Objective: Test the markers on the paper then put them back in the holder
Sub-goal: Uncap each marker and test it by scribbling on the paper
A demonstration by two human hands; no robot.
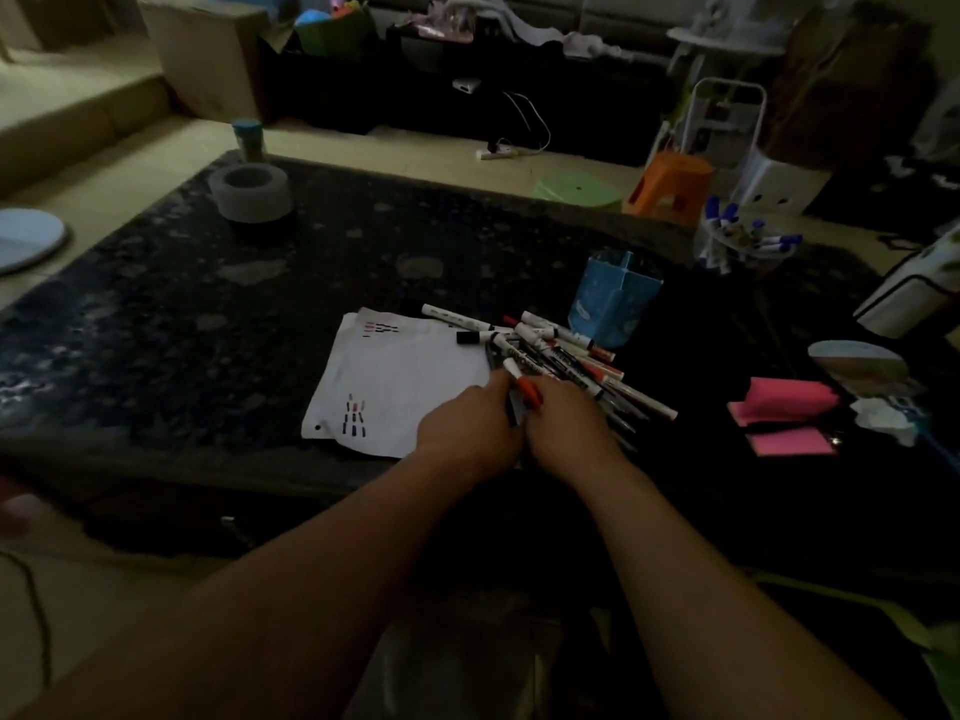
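Note:
A white sheet of paper (pixel 400 381) with short red and black test strokes lies on the dark table. To its right is a loose pile of several white markers (pixel 561 350), and behind the pile stands an empty light-blue holder (pixel 613 298). My left hand (pixel 470 431) and my right hand (pixel 569 428) meet at the paper's right edge, both closed around one white marker with a red cap (pixel 524 387). The marker's lower part is hidden between my fingers.
A clear cup of blue-capped markers (pixel 737 241) stands at the table's far right. Pink sticky notes (pixel 784 413) and crumpled tissue lie to the right. A grey tape roll (pixel 252 192) sits at the far left. The table's front edge runs just below my wrists.

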